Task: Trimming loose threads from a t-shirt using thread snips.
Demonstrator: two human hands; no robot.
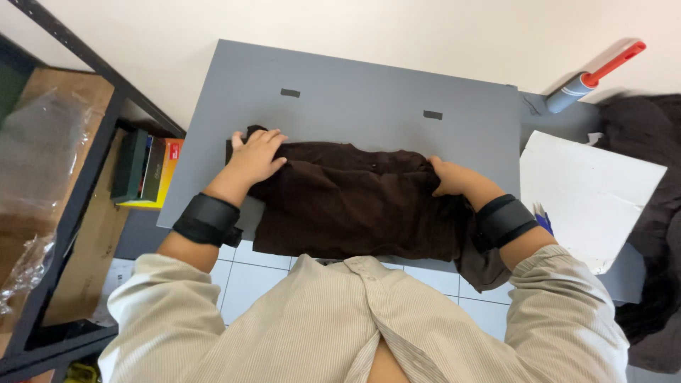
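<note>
A dark brown garment (pixel 347 202) lies folded across the near half of a grey board (pixel 369 99). My left hand (pixel 254 157) rests flat on its left end, fingers spread over the cloth. My right hand (pixel 447 177) grips the garment's right edge, fingers curled into the fabric. Part of the cloth hangs off the board's front edge below my right wrist. Both wrists wear black bands.
A lint roller (pixel 592 74) with a red handle lies at the back right. A white sheet (pixel 585 191) sits right of the board, with dark clothing (pixel 652 213) piled beyond it. A black metal shelf (pixel 78 177) with boxes stands at left.
</note>
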